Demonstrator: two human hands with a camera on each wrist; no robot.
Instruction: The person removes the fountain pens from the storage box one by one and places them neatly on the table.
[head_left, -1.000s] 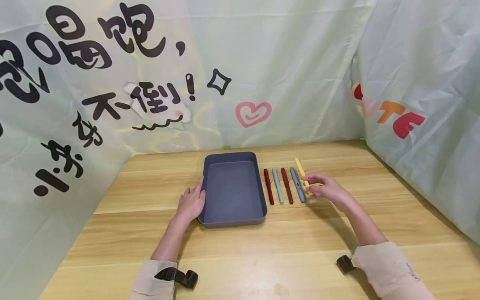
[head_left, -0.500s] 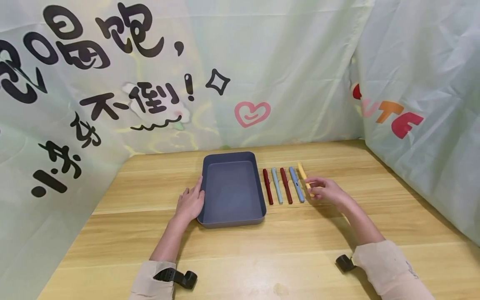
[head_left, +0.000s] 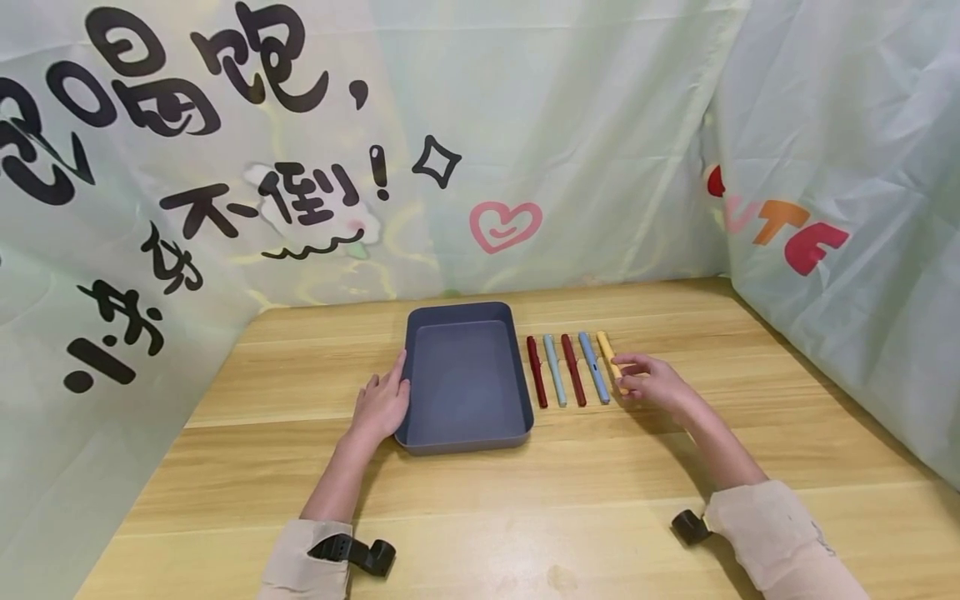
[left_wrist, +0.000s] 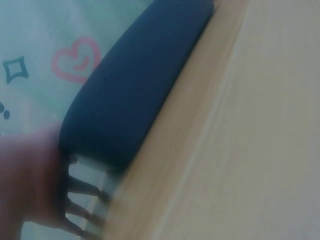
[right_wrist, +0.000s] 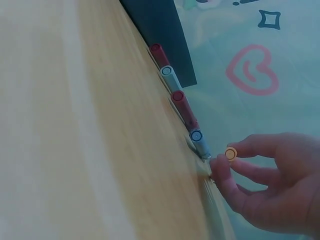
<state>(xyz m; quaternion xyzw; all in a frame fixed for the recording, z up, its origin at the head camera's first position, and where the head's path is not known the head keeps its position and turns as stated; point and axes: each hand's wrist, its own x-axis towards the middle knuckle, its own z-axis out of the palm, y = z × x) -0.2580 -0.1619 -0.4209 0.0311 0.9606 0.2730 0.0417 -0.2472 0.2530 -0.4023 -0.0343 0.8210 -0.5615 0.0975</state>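
In the head view my right hand (head_left: pixel 654 384) pinches a yellow pen (head_left: pixel 606 343) between thumb and fingers, at the right end of a row. The right wrist view shows the round end of the yellow pen (right_wrist: pixel 230 153) between the fingertips. Left of it lie a blue pen (head_left: pixel 594 368), a dark red pen (head_left: pixel 573 371), a light blue pen (head_left: pixel 555 372) and another dark red pen (head_left: pixel 537 372), roughly parallel. My left hand (head_left: pixel 382 407) rests against the left side of a dark blue-grey tray (head_left: pixel 468 379), fingers extended; nothing lies in the tray.
The wooden table (head_left: pixel 510 517) runs toward me in front of the tray and pens. A printed cloth (head_left: pixel 600 167) hangs behind it and on both sides. Each forearm wears a black wrist camera, such as the left camera (head_left: pixel 380 558).
The yellow pen has come down and toward me, and now lines up with the other pens, still in my right hand. The left hand and tray have stayed put.
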